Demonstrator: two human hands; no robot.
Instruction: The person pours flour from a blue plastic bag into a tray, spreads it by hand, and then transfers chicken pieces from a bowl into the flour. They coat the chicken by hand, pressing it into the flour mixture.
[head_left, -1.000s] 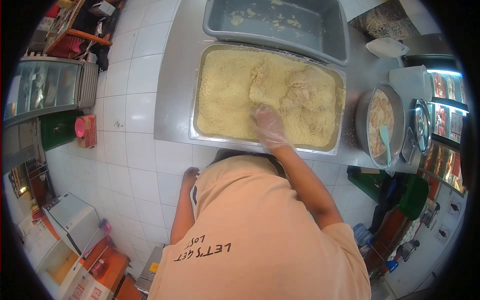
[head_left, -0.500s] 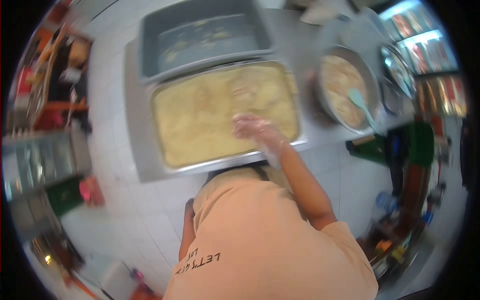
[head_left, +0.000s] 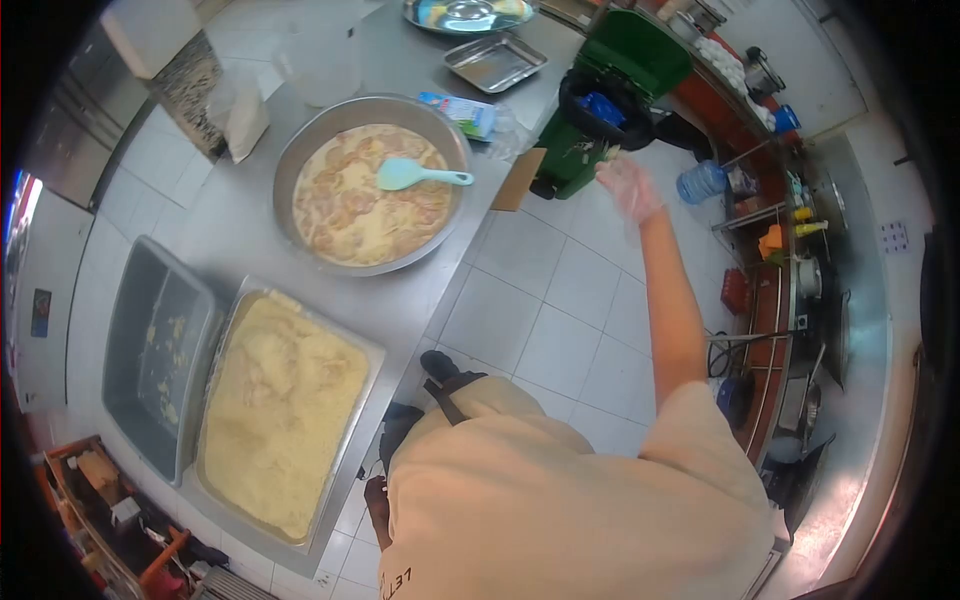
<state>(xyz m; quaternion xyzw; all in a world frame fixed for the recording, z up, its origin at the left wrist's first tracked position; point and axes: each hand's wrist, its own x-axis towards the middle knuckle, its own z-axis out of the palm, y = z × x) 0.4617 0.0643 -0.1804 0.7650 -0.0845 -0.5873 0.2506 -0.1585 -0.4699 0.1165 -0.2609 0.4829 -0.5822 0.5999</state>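
My right hand (head_left: 632, 188), in a clear plastic glove, is stretched out beside the open green bin (head_left: 585, 135). Its fingers are closed, with a small pale bit at the tips too small to name. Low at my side hangs my left hand (head_left: 377, 500), partly hidden by the shirt, its fingers unclear. A metal tray (head_left: 377, 362) of pale yellow crumbly coating lies on the steel table (head_left: 418, 290). Beyond it stands a round metal bowl (head_left: 287, 190) of meat pieces in creamy liquid, with a light-blue spatula (head_left: 405, 174) resting in it.
A grey tub (head_left: 150, 300) with yellowish bits adjoins the tray. Towards the far end of the table are a small metal tray (head_left: 495, 63), a packet (head_left: 465, 116) and a plastic bag (head_left: 243, 115). A blue water bottle (head_left: 703, 182) and shelving stand at right.
The view has turned right. My right hand has moved from over the coating tray to beside the green bin. The bowl and tray now appear further left.
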